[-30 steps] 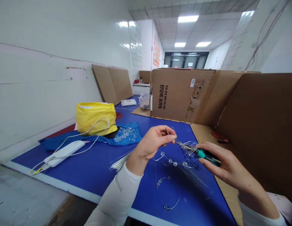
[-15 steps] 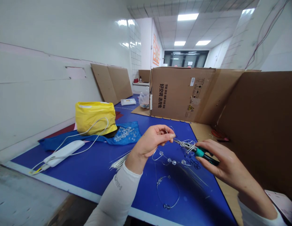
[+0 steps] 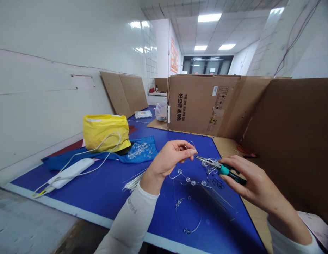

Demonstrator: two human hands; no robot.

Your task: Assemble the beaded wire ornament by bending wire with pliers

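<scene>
My left hand (image 3: 177, 155) pinches a thin wire between thumb and forefinger, and a small loop of wire rises above its fingertips. My right hand (image 3: 248, 178) is closed around needle-nose pliers (image 3: 227, 171) with green and black handles. The narrow jaws point left and end close to my left fingertips; whether they grip the wire I cannot tell. Thin wire loops surround the jaws. Below my left hand is a wire strand with several clear beads (image 3: 193, 182). Nearer the front edge, a beaded wire ring (image 3: 200, 220) lies on the blue table (image 3: 105, 197).
Loose clear beads (image 3: 141, 150) lie on a blue cloth beside a yellow bag (image 3: 105, 132). A white power strip (image 3: 71, 173) with its cord is at left. Straight wires (image 3: 134, 181) lie behind my left forearm; black rings (image 3: 218, 182) lie near the pliers. Cardboard (image 3: 200, 106) stands behind.
The view has shifted very slightly. My hands and the pliers stay in nearly the same position, with my left fingers still pinched on the wire.
</scene>
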